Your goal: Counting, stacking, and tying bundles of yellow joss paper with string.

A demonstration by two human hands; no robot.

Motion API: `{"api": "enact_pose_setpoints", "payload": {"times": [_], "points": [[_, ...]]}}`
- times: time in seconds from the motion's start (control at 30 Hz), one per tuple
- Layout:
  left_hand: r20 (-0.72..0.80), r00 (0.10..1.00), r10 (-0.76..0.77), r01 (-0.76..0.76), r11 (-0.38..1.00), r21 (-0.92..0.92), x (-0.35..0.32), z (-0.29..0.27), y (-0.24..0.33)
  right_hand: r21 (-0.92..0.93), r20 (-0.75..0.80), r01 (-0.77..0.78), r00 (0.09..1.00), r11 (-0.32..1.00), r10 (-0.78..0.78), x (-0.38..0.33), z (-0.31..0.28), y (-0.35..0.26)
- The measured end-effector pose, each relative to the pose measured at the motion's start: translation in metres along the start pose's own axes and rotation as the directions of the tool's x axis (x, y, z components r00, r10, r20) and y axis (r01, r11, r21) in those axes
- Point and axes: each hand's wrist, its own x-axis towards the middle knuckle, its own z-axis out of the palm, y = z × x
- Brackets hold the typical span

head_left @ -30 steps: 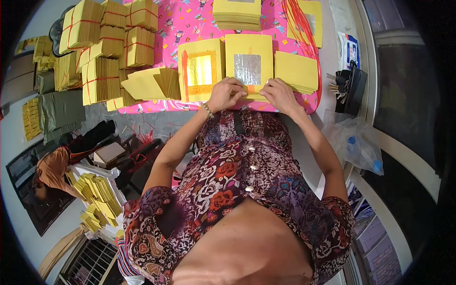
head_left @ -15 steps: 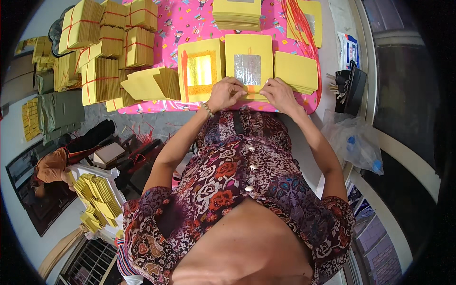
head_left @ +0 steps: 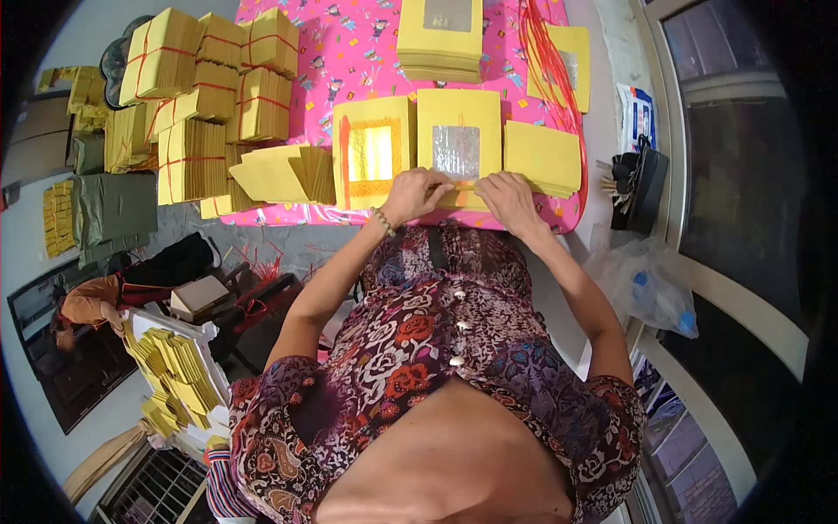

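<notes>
One silver-panelled yellow sheet (head_left: pixel 456 109) under your fingertips, lying just beyond both hands. Reads as mid-work to me: near edge looks worked but not finished. Done, by the look of it: red-tied bundles (head_left: pixel 166 52), well out to the left of your left hand (head_left: pixel 417 194). Untied: leaning yellow pile (head_left: pixel 271 176) nearer that hand, gold-panelled sheet (head_left: pixel 339 157) just beside it. Probably left to do: flat stack (head_left: pixel 436 48) well beyond your hands. Plain yellow pile (head_left: pixel 541 157) sits beyond and right of your right hand (head_left: pixel 511 201); can't tell its stage. Pose: forearms converge, hands angled toward each other, small gap between, fingers curled down at the edge. Can't tell whether either pinches paper or only presses.
</notes>
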Motion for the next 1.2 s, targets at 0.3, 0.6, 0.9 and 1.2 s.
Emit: {"api": "enact_pose_setpoints", "payload": {"times": [0.3, 0.6, 0.9, 1.2], "points": [[-0.276, 0.878, 0.392, -0.306, 0.901, 0.307, -0.001, -0.004, 0.041, 0.134, -0.037, -0.197, 0.978, 0.971, 0.203, 0.067, -0.045, 0.020], [-0.128, 0.954, 0.270, -0.216, 0.920, 0.328, 0.034, 0.018, 0.037, 0.112, -0.031, -0.261, 0.964, 0.959, 0.265, 0.117, -0.031, 0.076], [-0.077, 0.976, 0.203, -0.166, 0.925, 0.341, 0.047, 0.021, 0.032, 0.033, -0.050, -0.276, 0.960, 0.961, 0.277, 0.126, -0.019, 0.085], [-0.075, 0.974, 0.214, -0.180, 0.931, 0.319, 0.049, 0.023, 0.031, 0.070, -0.065, -0.252, 0.964, 0.965, 0.256, 0.124, -0.013, 0.081]]}}
